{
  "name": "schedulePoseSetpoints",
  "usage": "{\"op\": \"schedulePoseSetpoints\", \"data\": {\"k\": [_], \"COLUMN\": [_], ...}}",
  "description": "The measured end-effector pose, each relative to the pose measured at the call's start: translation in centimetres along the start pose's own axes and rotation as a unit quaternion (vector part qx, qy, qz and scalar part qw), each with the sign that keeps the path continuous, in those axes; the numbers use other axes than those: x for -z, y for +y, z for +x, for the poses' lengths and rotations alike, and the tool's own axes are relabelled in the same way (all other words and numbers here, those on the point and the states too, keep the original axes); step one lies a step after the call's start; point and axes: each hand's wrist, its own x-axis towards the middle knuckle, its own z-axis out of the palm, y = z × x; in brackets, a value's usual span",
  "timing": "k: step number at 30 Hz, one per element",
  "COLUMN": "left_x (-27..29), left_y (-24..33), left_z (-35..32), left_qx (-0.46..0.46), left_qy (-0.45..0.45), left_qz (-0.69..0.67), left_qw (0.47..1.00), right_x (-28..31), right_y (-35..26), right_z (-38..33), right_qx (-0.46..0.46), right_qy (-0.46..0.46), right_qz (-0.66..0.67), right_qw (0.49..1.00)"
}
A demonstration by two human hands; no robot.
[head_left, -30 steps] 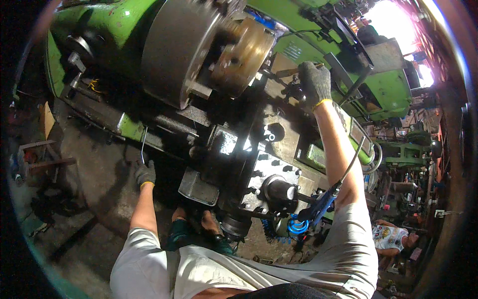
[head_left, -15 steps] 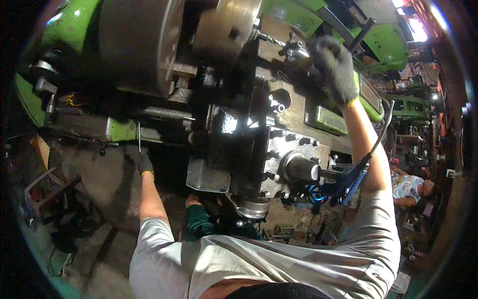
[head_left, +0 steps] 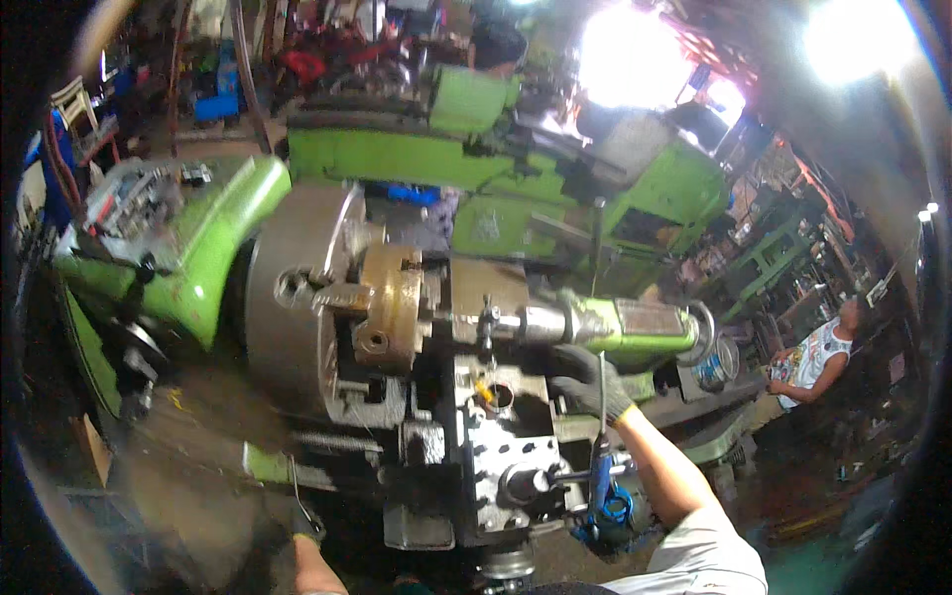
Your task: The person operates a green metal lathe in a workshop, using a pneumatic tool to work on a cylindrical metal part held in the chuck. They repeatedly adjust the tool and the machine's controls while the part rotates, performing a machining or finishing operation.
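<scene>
While gloved right hand [head_left: 592,385] rests on lathe tailstock [head_left: 635,327], grip state unclear (left hand [head_left: 307,521] blurred)

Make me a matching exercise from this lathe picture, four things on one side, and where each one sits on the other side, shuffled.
Things:
1. right hand
2. left hand
3. brass-coloured workpiece
4. blue-handled tool

Places:
A. clamped in the big grey chuck
B. low at the lathe's front, near the bottom edge of the picture
C. gloved, on the green tailstock
D. hanging below the right forearm, by the carriage

Pairs: 1-C, 2-B, 3-A, 4-D
</scene>
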Motion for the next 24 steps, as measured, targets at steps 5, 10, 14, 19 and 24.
{"op": "schedulePoseSetpoints", "data": {"k": [5,10,14,19,24], "left_x": [-2.7,-13.7,-22.6,-33.1,-36.0], "left_y": [4.4,8.2,4.7,-5.5,-7.2], "left_z": [-3.1,-15.5,-26.3,-43.2,-45.3], "left_qx": [-0.001,-0.029,-0.327,-0.594,-0.577], "left_qy": [-0.031,-0.255,-0.053,-0.319,-0.270], "left_qz": [0.116,-0.046,0.362,0.500,0.622], "left_qw": [0.993,0.965,0.871,0.542,0.455], "right_x": [11.4,19.9,21.7,19.7,19.3], "right_y": [16.9,25.4,29.9,35.4,40.8], "right_z": [-3.2,-4.7,-2.7,-3.5,-1.4], "right_qx": [-0.021,-0.388,-0.170,-0.276,-0.291], "right_qy": [0.369,0.403,0.356,0.413,0.391], "right_qz": [-0.280,-0.064,0.259,0.253,0.116], "right_qw": [0.886,0.826,0.882,0.830,0.866]}}
